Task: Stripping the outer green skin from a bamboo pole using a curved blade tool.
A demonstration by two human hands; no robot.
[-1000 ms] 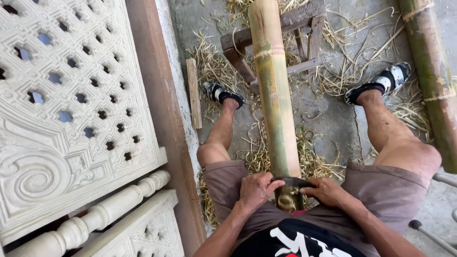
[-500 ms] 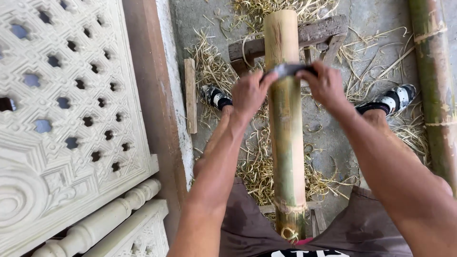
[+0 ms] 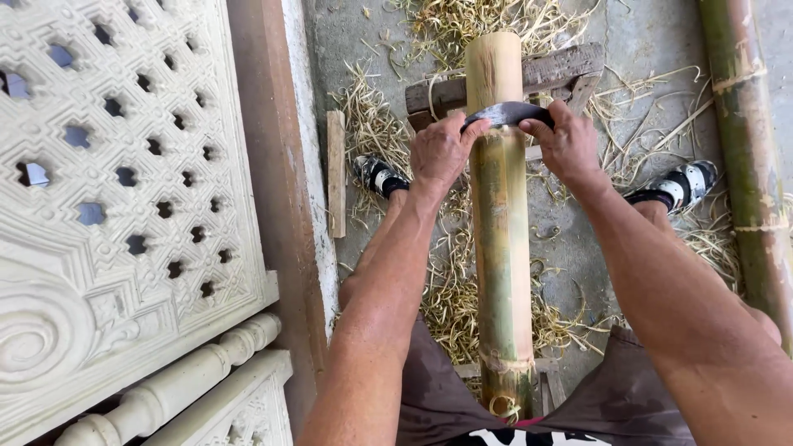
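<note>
- A thick bamboo pole (image 3: pixel 500 223) runs lengthwise away from the person, between the knees, its near end low by the shorts (image 3: pixel 438 396) and its far end propped on a weathered wooden block (image 3: pixel 562 70)
- A dark curved blade (image 3: pixel 505 113) lies across the top of the pole near its far end; beyond the blade the pole is pale, on the near side green and yellow
- The left hand (image 3: pixel 439 153) has its grip clenched around the blade's left end, just beside the pole
- The right hand (image 3: pixel 568 144) has its grip clenched around the blade's right end, on the pole's other side
- Both forearms stretch forward, flanking the pole
- Pale bamboo shavings (image 3: pixel 450 289) lie scattered over the concrete floor (image 3: pixel 578 248), thickest under and left of the pole and around the block
- Two feet in black-and-white sandals, left (image 3: pixel 378 175) and right (image 3: pixel 679 186), rest on the floor either side of the pole
- A short wooden slat (image 3: pixel 335 173) lies on the floor beside a reddish wooden post (image 3: pixel 268 190)
- A second, greener bamboo pole (image 3: pixel 747 140) lies along the right edge, well apart from the hands
- Left of the post stands a pale carved lattice panel (image 3: pixel 116 165) with a turned baluster (image 3: pixel 173 388) lying below it
- No containers are in view
</note>
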